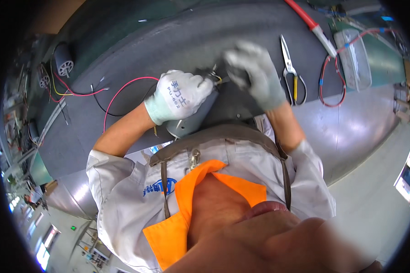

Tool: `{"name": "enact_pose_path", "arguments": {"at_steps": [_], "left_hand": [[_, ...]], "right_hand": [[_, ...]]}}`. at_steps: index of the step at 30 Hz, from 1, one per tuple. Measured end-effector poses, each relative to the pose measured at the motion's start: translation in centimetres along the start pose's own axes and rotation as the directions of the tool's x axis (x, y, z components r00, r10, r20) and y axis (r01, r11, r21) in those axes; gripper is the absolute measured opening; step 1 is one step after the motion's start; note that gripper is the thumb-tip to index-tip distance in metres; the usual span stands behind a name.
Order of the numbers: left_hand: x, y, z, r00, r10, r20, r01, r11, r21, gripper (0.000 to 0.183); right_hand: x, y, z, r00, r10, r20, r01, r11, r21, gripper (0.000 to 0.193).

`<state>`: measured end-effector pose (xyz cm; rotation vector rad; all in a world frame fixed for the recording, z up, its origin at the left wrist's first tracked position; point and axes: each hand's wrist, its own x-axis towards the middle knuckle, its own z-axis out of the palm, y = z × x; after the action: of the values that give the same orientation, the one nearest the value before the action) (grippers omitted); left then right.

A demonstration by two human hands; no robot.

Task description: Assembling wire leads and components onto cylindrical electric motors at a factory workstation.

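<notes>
Both my hands wear white work gloves. My left hand is closed around wires above a grey, rounded housing near the front edge of the bench. A red wire runs out leftward from beneath that hand. Just beyond its fingertips, a small dark part and short yellow wire stick up. My right hand is beside these wire ends, its fingers bent and smeared by motion. Whether it grips anything cannot be made out.
Scissors with a yellow piece at the handles lie to the right. Beyond them are a red-and-white handled tool, a looped red lead and a clear plastic tray. A grey motor with coloured wires stands at left.
</notes>
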<state>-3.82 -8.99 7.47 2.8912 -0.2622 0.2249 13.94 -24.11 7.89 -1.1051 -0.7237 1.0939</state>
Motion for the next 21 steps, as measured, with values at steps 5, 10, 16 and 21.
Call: {"name": "enact_pose_path", "arguments": {"at_steps": [5,10,16,21], "left_hand": [[1.0,1.3,0.0,0.999,-0.011,-0.043,0.010,1.000,-0.024,0.014],[0.0,1.3,-1.2,0.979,-0.171,-0.113,0.173,0.985,0.004,0.022],[3.4,-2.3,-1.6,0.955,0.165,-0.245,-0.183,0.982,-0.051,0.017],[6.3,-1.6,-2.5,0.750,-0.447,0.488,0.639,0.297,-0.710,0.018]], "right_hand": [[5.9,1.5,1.5,0.991,0.108,0.074,-0.127,0.934,0.335,0.025],[1.3,0.6,-2.5,0.841,-0.540,-0.042,0.287,0.509,-0.812,0.025],[-13.7,2.4,-8.7,0.884,-0.264,-0.387,-0.407,-0.025,-0.913,0.066],[-16.1,3.3,-8.8,0.882,-0.211,-0.421,-0.430,0.000,-0.903,0.070]]}}
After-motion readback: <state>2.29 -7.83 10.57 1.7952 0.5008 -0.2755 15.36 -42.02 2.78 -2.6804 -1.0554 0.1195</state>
